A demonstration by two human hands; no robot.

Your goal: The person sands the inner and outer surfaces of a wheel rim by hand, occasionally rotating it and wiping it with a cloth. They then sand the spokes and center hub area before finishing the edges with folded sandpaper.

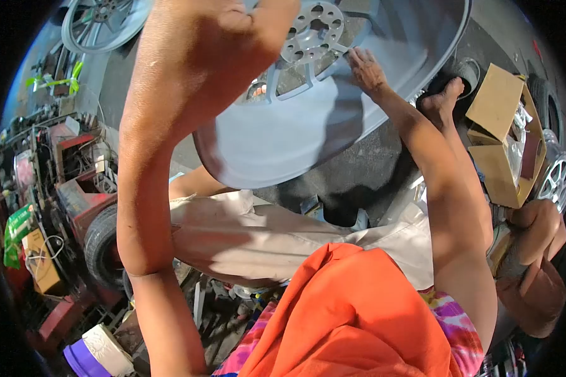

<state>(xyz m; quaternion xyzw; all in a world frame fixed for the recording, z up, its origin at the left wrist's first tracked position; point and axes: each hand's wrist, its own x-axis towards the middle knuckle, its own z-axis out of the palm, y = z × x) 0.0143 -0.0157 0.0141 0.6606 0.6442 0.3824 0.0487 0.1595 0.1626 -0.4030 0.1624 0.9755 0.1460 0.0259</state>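
Note:
A large grey alloy wheel rim (264,147) lies tilted in front of me, its spokes and drilled hub toward the top of the view. My right hand (366,71) reaches to the spokes beside the hub, fingers stretched out and lying on the metal, with nothing visible in it. My left arm rises close to the camera and covers part of the rim's left side. Of my left hand (261,19), only a part shows at the top edge, and its fingers are hidden.
Another person (534,245) sits at the right, near an open cardboard box (497,103) with plastic wrapping. Behind the box stand a tire and a silver wheel (554,179). Left are a black tire (100,245), cluttered machine parts and a purple-and-white tub (97,355). A second rim (85,41) lies upper left.

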